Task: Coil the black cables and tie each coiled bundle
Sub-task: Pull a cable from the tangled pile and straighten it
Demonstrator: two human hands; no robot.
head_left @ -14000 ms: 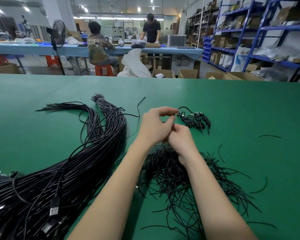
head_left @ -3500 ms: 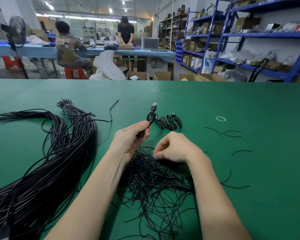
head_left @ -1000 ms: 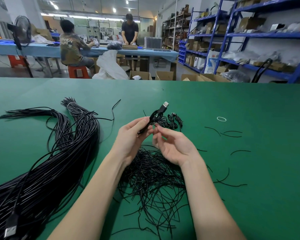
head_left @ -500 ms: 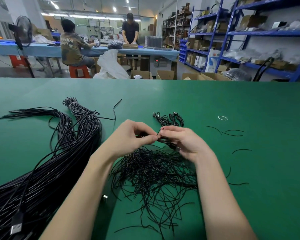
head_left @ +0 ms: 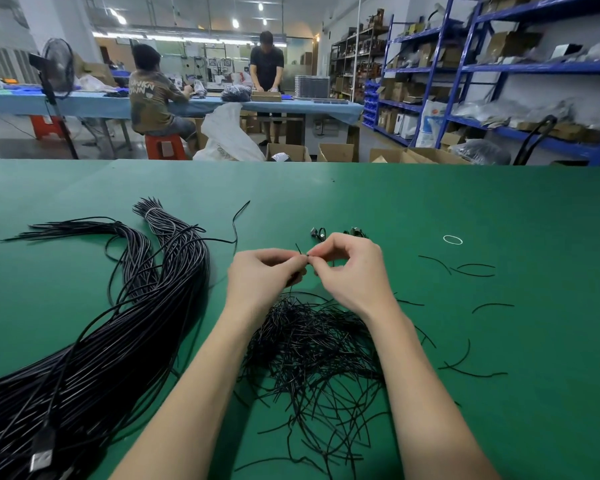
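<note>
Both hands meet above the green desk (head_left: 430,209), fingertips pinched together on a thin black tie (head_left: 298,250) whose free end pokes up between them. The left hand (head_left: 262,277) curls around what appears to be the coiled cable, though the bundle is almost wholly hidden inside the fist, so I cannot be sure of its shape. The right hand (head_left: 352,268) pinches the tie's other end.

The step in hand looks like twisting the tie closed. To do it well, the left hand should keep the coil squeezed flat so no loop springs out, while the right turns the ends snugly against the bundle rather than out at the tips.

Loose ties (head_left: 312,355) lie heaped just below the wrists, finished bundles (head_left: 321,233) sit just beyond the knuckles, and the uncoiled cables (head_left: 118,341) sprawl to the left.
</note>
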